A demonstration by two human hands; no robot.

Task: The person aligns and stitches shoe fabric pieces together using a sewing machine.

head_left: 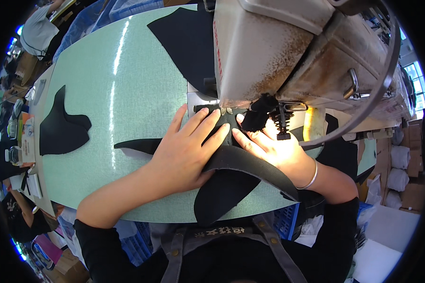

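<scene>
A sewing machine [269, 52] with a beige, stained head stands over the pale green table. Under its needle area lies a black fabric piece [241, 158] with curved edges, bunched into a fold toward me. My left hand [189, 141] rests flat on this fabric, fingers spread and pointing at the needle area. On the fabric's right side lies my right hand [274, 148], fingers stretched out, brightly lit by the machine lamp. Its fingertips are partly behind a black spring-loaded part [282, 123] of the machine. The needle itself is hidden.
Cut black pieces [66, 125] lie on the left of the green table [89, 89]. Another black panel [186, 45] lies beside the machine head. Blue crates [285, 219] stand below the table edge. Other people work at far left; cardboard boxes [413, 146] are stacked at right.
</scene>
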